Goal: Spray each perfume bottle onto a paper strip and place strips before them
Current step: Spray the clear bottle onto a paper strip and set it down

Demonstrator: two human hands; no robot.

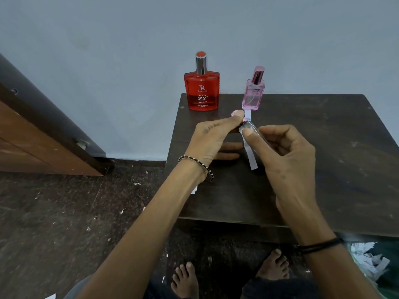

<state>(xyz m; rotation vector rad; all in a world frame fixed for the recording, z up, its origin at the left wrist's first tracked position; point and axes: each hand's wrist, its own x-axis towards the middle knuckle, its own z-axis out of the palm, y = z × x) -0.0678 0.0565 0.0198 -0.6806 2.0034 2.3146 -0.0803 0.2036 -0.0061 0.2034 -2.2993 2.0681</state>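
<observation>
Open table [323,147] to the right — red bottle [202,91] and pink bottle [252,96] upright back left

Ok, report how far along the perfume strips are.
Done: nothing certain; no strip lies before the red bottle. In hand: left hand and right hand grip a small clear bottle over a paper strip reaching toward the pink bottle; laid or held, I cannot tell. Left: the red bottle's strip.

A dark table [323,169] is set against a blue-grey wall [129,29]. Beyond its left edge a wooden cabinet [32,137] is seen on a speckled floor [54,212] strewn with scraps [135,182]. Below its near right corner a green bag [391,285] is seen.
</observation>
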